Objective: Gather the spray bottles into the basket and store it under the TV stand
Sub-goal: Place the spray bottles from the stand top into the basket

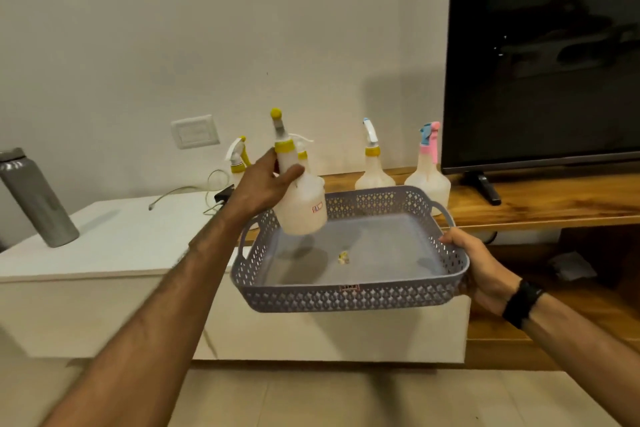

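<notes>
spray bottle (301,204) gripped by left hand (266,180) over the basket (349,298) rim (inside nearly bare), right hand (481,267) clutching its right edge.

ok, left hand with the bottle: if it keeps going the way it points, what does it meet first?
Likely the spray bottle standing behind the left hand, by the wall; depth is unclear. The held bottle hangs over the basket.
</notes>
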